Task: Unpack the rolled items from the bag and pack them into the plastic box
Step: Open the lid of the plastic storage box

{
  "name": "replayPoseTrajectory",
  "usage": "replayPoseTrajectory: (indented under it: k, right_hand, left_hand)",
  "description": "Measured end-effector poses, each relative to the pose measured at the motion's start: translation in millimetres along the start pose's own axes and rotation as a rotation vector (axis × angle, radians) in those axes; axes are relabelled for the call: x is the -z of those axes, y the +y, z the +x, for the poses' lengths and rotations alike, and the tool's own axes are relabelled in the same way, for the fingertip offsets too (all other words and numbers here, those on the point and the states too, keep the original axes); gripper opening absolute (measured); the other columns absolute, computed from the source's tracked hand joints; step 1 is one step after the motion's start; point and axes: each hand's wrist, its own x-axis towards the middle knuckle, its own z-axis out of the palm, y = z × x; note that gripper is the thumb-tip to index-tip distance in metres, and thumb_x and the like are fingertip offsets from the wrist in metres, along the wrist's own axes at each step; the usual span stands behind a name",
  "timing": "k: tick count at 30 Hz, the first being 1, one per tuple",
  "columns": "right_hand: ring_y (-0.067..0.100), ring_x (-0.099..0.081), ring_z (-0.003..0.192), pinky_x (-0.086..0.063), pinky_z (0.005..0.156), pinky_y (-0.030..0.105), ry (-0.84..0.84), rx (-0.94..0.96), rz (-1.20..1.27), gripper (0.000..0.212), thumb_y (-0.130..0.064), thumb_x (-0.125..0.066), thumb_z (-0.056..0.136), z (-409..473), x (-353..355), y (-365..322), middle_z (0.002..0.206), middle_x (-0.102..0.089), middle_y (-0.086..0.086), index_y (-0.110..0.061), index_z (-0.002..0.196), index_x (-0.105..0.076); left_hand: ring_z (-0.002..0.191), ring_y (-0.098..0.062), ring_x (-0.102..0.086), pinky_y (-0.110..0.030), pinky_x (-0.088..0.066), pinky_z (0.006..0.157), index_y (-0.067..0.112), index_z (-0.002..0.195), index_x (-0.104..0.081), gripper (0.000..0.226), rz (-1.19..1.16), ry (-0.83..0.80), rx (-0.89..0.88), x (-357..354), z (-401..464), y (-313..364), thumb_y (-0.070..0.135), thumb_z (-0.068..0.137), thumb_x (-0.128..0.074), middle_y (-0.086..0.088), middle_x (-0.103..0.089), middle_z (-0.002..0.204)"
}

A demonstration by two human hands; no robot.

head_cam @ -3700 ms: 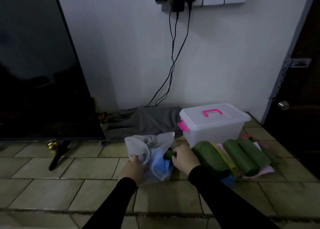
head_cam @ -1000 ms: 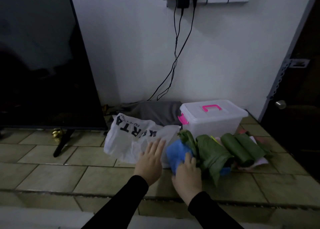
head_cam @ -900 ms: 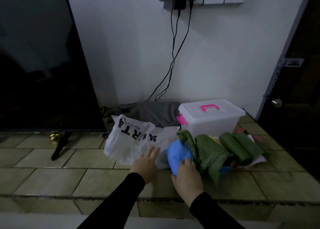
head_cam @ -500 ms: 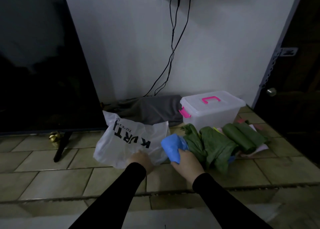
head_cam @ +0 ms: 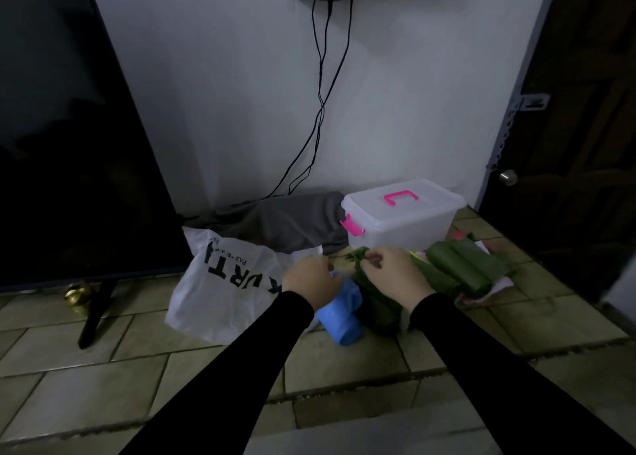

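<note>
A large dark television (head_cam: 69, 127) fills the left of the view, standing on a tiled floor (head_cam: 103, 379) against a pale wall (head_cam: 395, 93), with black cables (head_cam: 321, 86) hanging down from sockets at the top. At the foot of the wall lies a grey cloth (head_cam: 285, 219), and just right of it sits the plastic box (head_cam: 402, 217), translucent white, its lid shut, with a pink handle and pink latch. A white plastic bag (head_cam: 223, 286) with black lettering lies slumped on the floor in front of the grey cloth, left of the hands. Two tidy green rolls (head_cam: 461, 265) lie side by side in front of the box on pinkish sheets. Between the bag and these rolls sits a looser green bundle (head_cam: 375, 299), partly unrolled, and a blue roll (head_cam: 339, 312) rests on the floor just left of it, under the left wrist. The right hand (head_cam: 392, 275), in a black sleeve, pinches the upper edge of the green bundle with curled fingers. The left hand (head_cam: 311, 277) is beside it above the blue roll, fingers curled; whether its grip holds the green bundle or the blue roll cannot be told.
</note>
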Motion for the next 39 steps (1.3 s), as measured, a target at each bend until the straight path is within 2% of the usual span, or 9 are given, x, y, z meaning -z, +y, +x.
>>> replayPoseTrajectory:
  k: [4, 8, 11, 15, 21, 26, 28, 32, 39]
  right_hand:
    - [0.020, -0.057, 0.107, -0.043, 0.093, 0.027, -0.036, -0.064, 0.115, 0.032, -0.022, -0.057, 0.092, 27, 29, 21, 0.121, -0.063, 0.009, -0.008, 0.119, -0.062]
    - [0.024, -0.054, 0.112, -0.041, 0.093, 0.029, 0.000, -0.116, 0.109, 0.043, -0.024, -0.057, 0.091, 61, 62, 51, 0.127, -0.056, 0.010, -0.010, 0.131, -0.051]
    - [0.029, -0.051, 0.119, -0.041, 0.097, 0.033, 0.042, -0.125, 0.074, 0.055, -0.025, -0.059, 0.089, 91, 85, 71, 0.133, -0.049, 0.015, -0.009, 0.139, -0.041]
    - [0.027, -0.051, 0.123, -0.039, 0.100, 0.028, 0.062, -0.069, -0.051, 0.051, -0.027, -0.059, 0.089, 128, 111, 89, 0.135, -0.053, 0.014, -0.008, 0.136, -0.049]
    - [0.031, -0.043, 0.130, -0.036, 0.104, 0.033, -0.017, -0.117, -0.169, 0.057, -0.030, -0.049, 0.093, 176, 134, 109, 0.148, -0.035, 0.016, -0.007, 0.144, -0.037]
    - [0.030, -0.044, 0.130, -0.038, 0.102, 0.031, -0.078, -0.143, -0.257, 0.057, -0.030, -0.046, 0.094, 196, 137, 122, 0.147, -0.039, 0.017, -0.002, 0.143, -0.036]
    - [0.030, -0.048, 0.126, -0.041, 0.097, 0.029, -0.060, -0.131, -0.286, 0.054, -0.030, -0.047, 0.092, 199, 135, 124, 0.143, -0.045, 0.017, -0.003, 0.139, -0.041]
    - [0.028, -0.060, 0.109, -0.045, 0.079, 0.025, -0.014, -0.133, -0.253, 0.046, -0.033, -0.057, 0.085, 199, 133, 130, 0.121, -0.062, 0.016, -0.004, 0.121, -0.059]
    - [0.030, -0.060, 0.110, -0.046, 0.081, 0.026, -0.050, -0.213, -0.191, 0.057, -0.045, -0.065, 0.081, 186, 128, 141, 0.122, -0.063, 0.015, -0.003, 0.120, -0.061]
  left_hand:
    - [0.083, -0.024, -0.061, -0.025, -0.041, 0.068, 0.012, 0.082, -0.064, 0.021, -0.147, 0.040, -0.018, 8, 23, 27, 0.029, 0.087, -0.051, -0.006, -0.064, 0.085]
    - [0.083, -0.027, -0.062, -0.028, -0.045, 0.072, 0.009, 0.077, -0.059, 0.021, -0.232, 0.038, 0.013, 7, 54, 52, 0.026, 0.087, -0.053, -0.011, -0.065, 0.085]
    - [0.097, -0.029, -0.062, -0.030, -0.047, 0.081, 0.003, 0.098, -0.064, 0.028, -0.266, 0.071, 0.048, 0, 83, 72, 0.026, 0.090, -0.050, -0.014, -0.067, 0.102]
    - [0.116, -0.033, -0.051, -0.035, -0.043, 0.095, 0.001, 0.128, -0.050, 0.044, -0.194, 0.115, 0.125, -12, 114, 93, 0.031, 0.096, -0.044, -0.018, -0.050, 0.130]
    - [0.109, -0.034, -0.051, -0.030, -0.038, 0.074, 0.004, 0.124, -0.051, 0.047, -0.118, 0.094, 0.262, -26, 158, 103, 0.040, 0.094, -0.049, -0.020, -0.046, 0.132]
    - [0.117, -0.031, -0.047, -0.035, -0.022, 0.080, 0.012, 0.124, -0.052, 0.031, 0.153, -0.009, 0.183, -24, 169, 107, 0.009, 0.100, -0.034, -0.011, -0.050, 0.129]
    - [0.118, -0.031, -0.047, -0.035, -0.029, 0.085, 0.010, 0.127, -0.050, 0.031, 0.297, -0.040, 0.137, -23, 174, 106, 0.009, 0.100, -0.035, -0.013, -0.049, 0.130]
    - [0.116, -0.031, -0.050, -0.039, -0.038, 0.093, 0.008, 0.129, -0.047, 0.032, 0.311, -0.017, 0.166, -28, 178, 103, 0.011, 0.100, -0.036, -0.014, -0.052, 0.127]
    - [0.108, -0.030, -0.056, -0.039, -0.043, 0.092, 0.006, 0.118, -0.058, 0.027, 0.173, -0.047, 0.207, -24, 175, 94, 0.013, 0.097, -0.043, -0.013, -0.059, 0.122]
